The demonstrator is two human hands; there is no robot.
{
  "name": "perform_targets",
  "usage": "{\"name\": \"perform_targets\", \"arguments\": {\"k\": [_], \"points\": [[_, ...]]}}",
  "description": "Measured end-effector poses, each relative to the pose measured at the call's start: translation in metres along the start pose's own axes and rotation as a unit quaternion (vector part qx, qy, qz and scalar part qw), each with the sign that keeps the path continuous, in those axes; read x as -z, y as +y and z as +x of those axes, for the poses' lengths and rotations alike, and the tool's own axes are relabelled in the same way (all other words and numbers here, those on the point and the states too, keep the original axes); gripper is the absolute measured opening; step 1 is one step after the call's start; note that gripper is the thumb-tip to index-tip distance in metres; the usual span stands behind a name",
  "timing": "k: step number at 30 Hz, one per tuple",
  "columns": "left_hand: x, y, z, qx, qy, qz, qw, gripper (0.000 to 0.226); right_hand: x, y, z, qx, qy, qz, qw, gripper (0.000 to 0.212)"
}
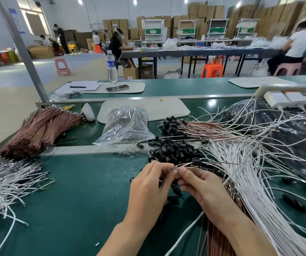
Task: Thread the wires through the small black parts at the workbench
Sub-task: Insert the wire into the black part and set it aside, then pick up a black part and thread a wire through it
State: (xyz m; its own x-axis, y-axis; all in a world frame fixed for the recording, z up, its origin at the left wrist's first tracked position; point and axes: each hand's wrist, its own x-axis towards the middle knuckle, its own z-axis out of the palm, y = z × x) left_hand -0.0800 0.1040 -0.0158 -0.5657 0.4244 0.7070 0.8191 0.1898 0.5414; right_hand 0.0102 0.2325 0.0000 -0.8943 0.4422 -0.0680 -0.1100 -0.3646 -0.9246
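Observation:
My left hand and my right hand meet above the green bench, fingertips together. Between them they pinch the metal end of a thin brown wire. A small black part sits on that wire just past my fingers. A heap of loose black parts lies right behind my hands. Finished brown wires carrying black parts lie farther back. Long white wires fan out to the right of my right hand.
Bundled brown wires lie at the left, white wires at the near left. A clear plastic bag stands behind the heap. A dark bag and a power strip are at the right. A water bottle and phone are far back.

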Motion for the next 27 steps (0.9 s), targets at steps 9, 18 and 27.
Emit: {"name": "perform_targets", "arguments": {"k": [9, 18, 27], "points": [[-0.0033, 0.0010, -0.0032, 0.032, -0.004, -0.053, 0.998, 0.014, -0.0011, -0.0004, -0.0019, -0.006, 0.004, 0.011, 1.000, 0.027], [-0.0028, 0.0027, -0.0028, 0.010, -0.009, -0.023, 1.000, 0.012, 0.0001, -0.0020, -0.0011, -0.013, -0.018, 0.023, 0.999, 0.027], [-0.0016, 0.0034, 0.0000, 0.014, -0.012, -0.027, 0.999, 0.019, -0.0012, -0.0022, -0.0007, 0.003, -0.001, 0.025, 1.000, 0.034]]}}
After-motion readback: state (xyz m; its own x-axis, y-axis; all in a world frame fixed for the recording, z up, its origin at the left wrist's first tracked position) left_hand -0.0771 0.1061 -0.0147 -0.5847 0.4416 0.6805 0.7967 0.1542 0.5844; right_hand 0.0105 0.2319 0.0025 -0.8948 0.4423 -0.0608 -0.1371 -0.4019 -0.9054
